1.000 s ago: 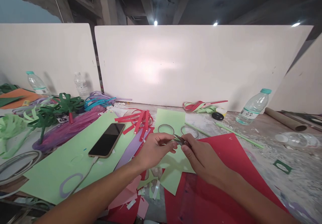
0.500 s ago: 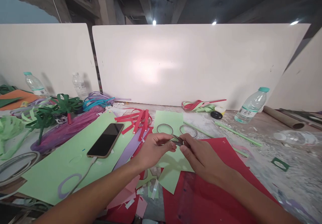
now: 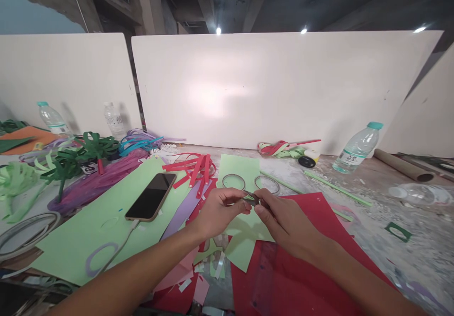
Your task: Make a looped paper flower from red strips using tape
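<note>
My left hand [image 3: 217, 212] and my right hand [image 3: 283, 222] meet over the table's middle, both pinched on a small grey strip [image 3: 250, 197] held between their fingertips. Under them lies a light green paper sheet [image 3: 244, 231] on a red sheet [image 3: 312, 259]. Just beyond the fingers lie two thin grey paper rings [image 3: 234, 181] on the green sheet. What the strip is made of I cannot make out.
A phone [image 3: 151, 203] on a cable lies on a large green sheet [image 3: 88, 240] at left. Red strips [image 3: 193, 167], purple and green paper shreds [image 3: 78, 164], water bottles [image 3: 356, 148], a cardboard tube [image 3: 402, 165] and white partition boards [image 3: 276, 89] surround the work area.
Both hands stay pinched together on the small strip, with only slight finger movement. The view shifts a little.
</note>
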`<state>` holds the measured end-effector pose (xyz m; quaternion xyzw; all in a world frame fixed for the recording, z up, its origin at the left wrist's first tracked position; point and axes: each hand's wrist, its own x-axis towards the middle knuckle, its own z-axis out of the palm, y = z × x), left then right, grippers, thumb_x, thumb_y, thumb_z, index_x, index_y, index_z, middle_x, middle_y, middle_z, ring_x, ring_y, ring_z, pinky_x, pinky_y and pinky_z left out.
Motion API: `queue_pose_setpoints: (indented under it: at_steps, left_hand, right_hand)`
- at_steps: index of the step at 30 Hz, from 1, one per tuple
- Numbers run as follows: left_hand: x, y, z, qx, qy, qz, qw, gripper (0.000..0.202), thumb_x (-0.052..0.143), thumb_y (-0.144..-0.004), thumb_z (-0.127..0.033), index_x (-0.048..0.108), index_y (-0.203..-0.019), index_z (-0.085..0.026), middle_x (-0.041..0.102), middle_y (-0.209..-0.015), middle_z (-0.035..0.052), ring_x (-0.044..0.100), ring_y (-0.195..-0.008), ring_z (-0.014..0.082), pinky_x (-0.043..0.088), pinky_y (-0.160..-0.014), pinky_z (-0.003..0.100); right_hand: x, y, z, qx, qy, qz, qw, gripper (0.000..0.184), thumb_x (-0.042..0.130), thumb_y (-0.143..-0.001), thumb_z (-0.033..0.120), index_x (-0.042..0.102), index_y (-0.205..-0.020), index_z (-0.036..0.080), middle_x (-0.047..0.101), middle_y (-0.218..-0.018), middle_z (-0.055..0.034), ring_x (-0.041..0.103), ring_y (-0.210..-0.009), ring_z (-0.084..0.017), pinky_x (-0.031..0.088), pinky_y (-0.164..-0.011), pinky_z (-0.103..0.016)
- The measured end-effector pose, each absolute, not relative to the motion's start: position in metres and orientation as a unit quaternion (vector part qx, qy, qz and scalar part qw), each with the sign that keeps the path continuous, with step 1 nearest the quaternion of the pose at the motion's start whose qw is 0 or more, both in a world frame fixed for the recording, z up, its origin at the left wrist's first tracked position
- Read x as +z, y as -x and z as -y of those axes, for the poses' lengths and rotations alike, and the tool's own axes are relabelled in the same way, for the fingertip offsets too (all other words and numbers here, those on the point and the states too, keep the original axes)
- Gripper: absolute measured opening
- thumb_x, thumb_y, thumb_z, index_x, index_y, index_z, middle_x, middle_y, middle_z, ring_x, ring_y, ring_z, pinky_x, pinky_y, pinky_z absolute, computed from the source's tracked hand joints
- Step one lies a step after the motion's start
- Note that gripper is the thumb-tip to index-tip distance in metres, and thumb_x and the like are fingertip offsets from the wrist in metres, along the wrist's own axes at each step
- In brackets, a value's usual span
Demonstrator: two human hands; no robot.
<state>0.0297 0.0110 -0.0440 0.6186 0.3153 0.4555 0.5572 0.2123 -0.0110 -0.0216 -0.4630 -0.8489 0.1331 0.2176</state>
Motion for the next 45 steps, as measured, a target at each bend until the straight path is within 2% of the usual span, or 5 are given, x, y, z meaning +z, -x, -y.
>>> queue_pose_setpoints:
  at_steps: [14,21,33,45]
  left_hand:
    - [-0.0469,-0.0294,-0.0117,0.455,-0.608,-0.31,0.572,0.014,0.066,-0.079,-0.027,0.07,-0.079,-0.014,0.067,-0.078,0.0042,0.06,-0.076,0.0137,0.049,-0.075,0.027]
    - [-0.0452,-0.0314,-0.0101,0.455,-0.587,-0.31,0.594,0.016,0.069,-0.076,-0.029,0.07,-0.077,-0.013,0.067,-0.076,0.0042,0.06,-0.076,0.0144,0.049,-0.078,0.03]
    - [-0.0456,-0.0336,-0.01,0.451,-0.578,-0.31,0.606,0.018,0.071,-0.074,-0.031,0.071,-0.076,-0.014,0.067,-0.075,0.0027,0.059,-0.075,0.0132,0.048,-0.076,0.028]
    - [-0.0473,-0.0329,-0.0117,0.435,-0.571,-0.322,0.617,0.021,0.073,-0.072,-0.033,0.069,-0.072,-0.013,0.061,-0.069,0.0003,0.057,-0.071,0.0121,0.049,-0.079,0.03]
  right_hand:
    - [-0.0255,-0.2134,0.0113,0.134,0.471,0.845,0.215,0.031,0.024,-0.098,0.044,0.043,-0.091,0.022,0.05,-0.062,0.002,0.044,-0.053,-0.017,0.021,-0.049,-0.025]
    - [-0.0241,-0.2142,0.0113,0.122,0.462,0.85,0.224,0.031,0.025,-0.098,0.042,0.045,-0.087,0.021,0.053,-0.064,0.0003,0.045,-0.054,-0.016,0.024,-0.049,-0.026]
    - [-0.0227,-0.2146,0.0108,0.116,0.47,0.847,0.221,0.032,0.028,-0.098,0.042,0.044,-0.081,0.021,0.049,-0.062,0.0021,0.043,-0.054,-0.015,0.023,-0.05,-0.026]
    - [-0.0206,-0.2164,0.0097,0.093,0.476,0.848,0.214,0.033,0.029,-0.098,0.038,0.049,-0.078,0.02,0.05,-0.06,0.0007,0.046,-0.054,-0.016,0.024,-0.05,-0.026]
